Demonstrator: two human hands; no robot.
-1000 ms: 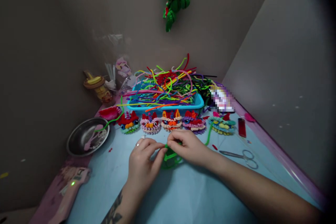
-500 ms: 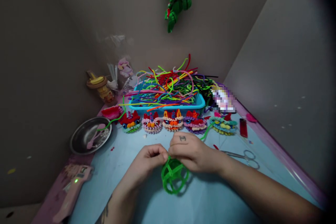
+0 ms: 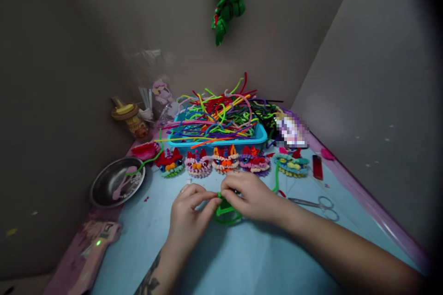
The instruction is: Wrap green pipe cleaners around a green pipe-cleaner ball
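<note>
Between my two hands is a round green frame of bent pipe cleaners [image 3: 228, 218], partly covered by my fingers. My left hand [image 3: 192, 207] is closed, thumb and forefinger pinching the frame's upper left edge. My right hand [image 3: 247, 196] is closed too, pinching the frame just beside the left fingertips. A green pipe cleaner end [image 3: 276, 177] sticks up behind my right wrist. Beyond the hands stands a row of several colourful pipe-cleaner animal heads, among them a red and orange one [image 3: 225, 160] in the middle.
A blue basket [image 3: 218, 143] heaped with pipe cleaners stands behind the heads. On the left are a metal bowl [image 3: 104, 186] with a pink spoon and a pink glue gun [image 3: 98, 251] with a green light. Scissors [image 3: 314, 205] and a red lighter [image 3: 317, 167] lie on the right.
The green frame has tipped and risen away from me, so less of it shows. Both hands stay pinched on it, and the loose green end now stands more upright.
</note>
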